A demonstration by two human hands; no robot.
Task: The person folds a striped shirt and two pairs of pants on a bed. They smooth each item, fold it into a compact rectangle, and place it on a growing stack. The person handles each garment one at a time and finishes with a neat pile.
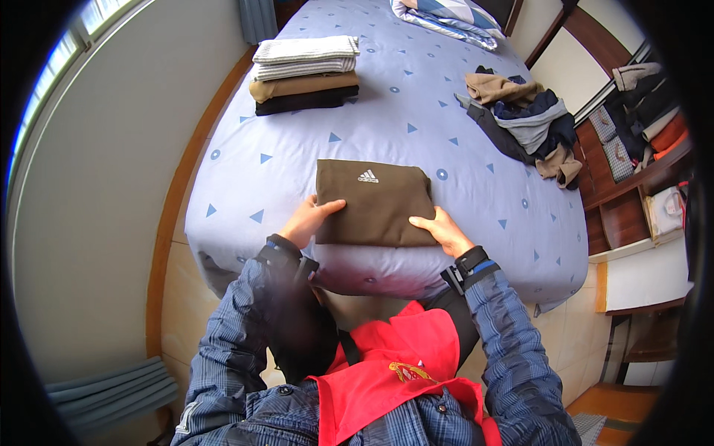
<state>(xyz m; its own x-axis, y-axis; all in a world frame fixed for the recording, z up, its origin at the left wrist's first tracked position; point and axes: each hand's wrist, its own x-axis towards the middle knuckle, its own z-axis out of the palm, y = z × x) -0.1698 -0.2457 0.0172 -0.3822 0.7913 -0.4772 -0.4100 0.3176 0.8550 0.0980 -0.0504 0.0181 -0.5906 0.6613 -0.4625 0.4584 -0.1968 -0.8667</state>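
Note:
A folded dark olive-brown Adidas garment lies at the near edge of the bed, its white logo facing up. My left hand grips its left side, thumb on top and fingers hidden beneath or behind the edge. At the right side, my right hand holds the garment the same way, thumb on top. Farther up the bed on the left is a neat stack of folded clothes: striped white-grey pieces on top, tan below them, black at the bottom.
A loose heap of clothes lies on the bed's right side. A folded patterned quilt rests at the far end of the bed. Right of the bed stands an open wardrobe with clothes inside; a wall runs along the left.

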